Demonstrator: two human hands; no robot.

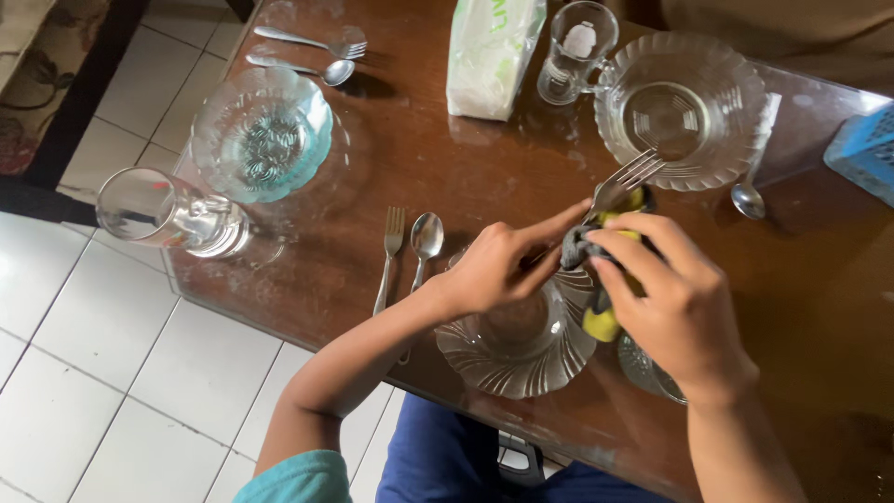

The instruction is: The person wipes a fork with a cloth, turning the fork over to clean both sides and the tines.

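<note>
My left hand (pixel 494 265) grips the handle of a metal fork (pixel 626 179), whose tines point up and right toward the far clear plate. My right hand (pixel 675 303) is closed on a yellow and grey cloth (pixel 601 321) wrapped around the fork's shaft. Both hands hover over a clear scalloped glass plate (pixel 517 359) at the table's near edge. A glass (pixel 647 373) sits partly hidden under my right wrist.
On the brown glass-topped table (pixel 419 158) lie a fork (pixel 391 247) and spoon (pixel 426 237), a bluish glass plate (pixel 263 135), a tumbler (pixel 163 212), another fork (pixel 312 41) and spoon (pixel 303 68), a tissue pack (pixel 489 56), a glass mug (pixel 577 51), a clear plate (pixel 684 107), a spoon (pixel 748 197), a blue basket (pixel 866 149).
</note>
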